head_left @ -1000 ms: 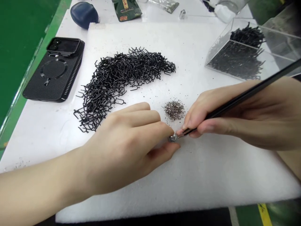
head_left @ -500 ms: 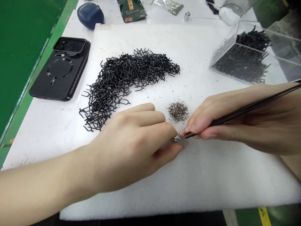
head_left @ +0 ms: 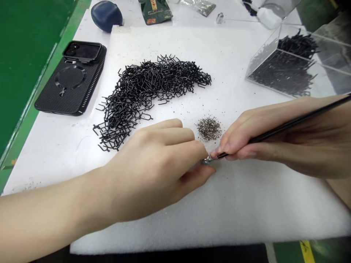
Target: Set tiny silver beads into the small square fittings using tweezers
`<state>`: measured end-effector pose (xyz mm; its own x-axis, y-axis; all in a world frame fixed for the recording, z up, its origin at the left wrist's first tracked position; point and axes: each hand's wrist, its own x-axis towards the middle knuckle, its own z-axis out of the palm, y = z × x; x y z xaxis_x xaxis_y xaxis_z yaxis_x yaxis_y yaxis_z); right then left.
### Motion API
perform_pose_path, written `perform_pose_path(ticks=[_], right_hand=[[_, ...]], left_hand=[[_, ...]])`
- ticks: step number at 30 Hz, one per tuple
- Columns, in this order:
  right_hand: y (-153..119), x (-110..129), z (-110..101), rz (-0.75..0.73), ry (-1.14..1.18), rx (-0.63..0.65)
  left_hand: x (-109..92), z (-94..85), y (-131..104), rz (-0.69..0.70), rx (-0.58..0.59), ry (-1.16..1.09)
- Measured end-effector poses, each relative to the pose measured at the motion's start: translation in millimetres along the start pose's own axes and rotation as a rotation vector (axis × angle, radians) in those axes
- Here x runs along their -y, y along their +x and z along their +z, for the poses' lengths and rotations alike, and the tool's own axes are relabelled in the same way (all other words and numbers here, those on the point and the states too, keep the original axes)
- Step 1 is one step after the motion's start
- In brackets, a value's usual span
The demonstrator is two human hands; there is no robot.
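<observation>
Between thumb and forefinger, my left hand pinches a small silvery metal part, mostly hidden by the fingers. My right hand is closed around black tweezers, whose tips meet the metal part. Whether the tips grip anything is too small to tell. Just beyond the fingertips lies a little pile of tiny brownish metal bits. Behind my left hand, a curved heap of black forked wire-like pieces spreads over the white foam sheet.
A clear box of black pieces stands at the right. On the left lies a black phone. Along the back are a dark blue rounded object, a green packet, a clear bag and a small metal piece.
The two tweezer arms, seen slightly apart before, now look pressed together. Both hands keep almost the same place, and the whole view has shifted slightly.
</observation>
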<state>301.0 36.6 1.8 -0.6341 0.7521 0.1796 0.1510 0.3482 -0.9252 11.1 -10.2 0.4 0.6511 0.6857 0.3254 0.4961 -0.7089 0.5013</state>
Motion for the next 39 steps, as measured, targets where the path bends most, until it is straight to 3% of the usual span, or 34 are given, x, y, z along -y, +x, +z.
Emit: perform_pose_path(ticks=[10, 39], right_hand=[[5.1, 0.2, -1.4, -0.011, 0.078, 0.051], [4.1, -4.7, -3.9, -0.057, 0.011, 0.088]], left_hand=[[0.3, 0.9, 0.2, 0.004, -0.002, -0.001], [-0.4, -0.7, 0.9, 0.01, -0.001, -0.02]])
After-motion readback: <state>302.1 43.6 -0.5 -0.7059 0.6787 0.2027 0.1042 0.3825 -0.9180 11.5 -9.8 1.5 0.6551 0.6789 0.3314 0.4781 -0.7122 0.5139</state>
